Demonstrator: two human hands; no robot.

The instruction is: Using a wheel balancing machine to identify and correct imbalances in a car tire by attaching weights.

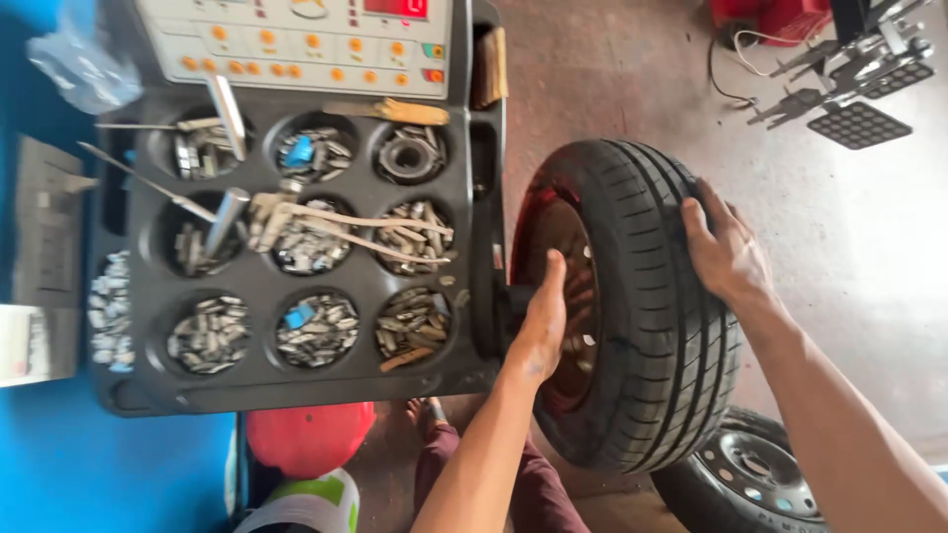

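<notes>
A black tyre [660,326] on a red steel rim [578,286] stands upright on the shaft of a wheel balancing machine. My left hand [541,321] lies flat against the rim's inner face, close to the black hub [515,301]. My right hand [726,252] rests open on the outer tread at the upper right of the tyre, fingers spread over its shoulder. Neither hand holds a loose object.
The machine's black tray [262,380] has round wells full of grey balance weights, with pliers [346,227] and metal rods lying across them. An orange-buttoned control panel [296,44] sits above. A second wheel [750,474] lies on the floor below; clamps [849,79] lie at upper right.
</notes>
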